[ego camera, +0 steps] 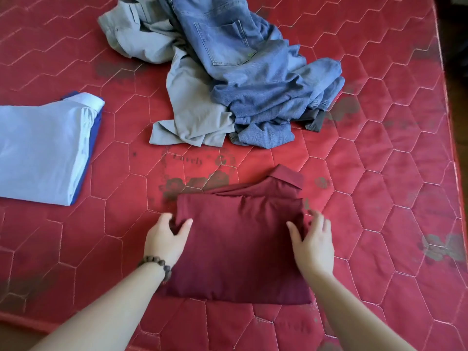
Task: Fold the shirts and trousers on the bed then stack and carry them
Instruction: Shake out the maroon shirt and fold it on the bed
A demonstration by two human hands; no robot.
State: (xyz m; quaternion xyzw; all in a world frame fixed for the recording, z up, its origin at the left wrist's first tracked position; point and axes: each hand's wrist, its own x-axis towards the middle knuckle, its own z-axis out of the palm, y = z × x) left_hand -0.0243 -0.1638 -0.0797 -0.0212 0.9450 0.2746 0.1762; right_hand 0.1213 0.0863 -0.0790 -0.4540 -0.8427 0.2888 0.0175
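A red quilted bed (pixel 379 173), stained in patches, carries a folded maroon shirt (pixel 240 249) near its front edge, a folded light-blue shirt (pixel 38 148) at left, and crumpled grey trousers (pixel 192 110) under blue jeans (pixel 253 72) behind.

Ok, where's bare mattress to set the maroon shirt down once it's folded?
Free: the strip between the folded light-blue shirt and maroon shirt, and the mattress right of the maroon shirt. Crowded: top centre, where grey trousers and jeans are heaped.
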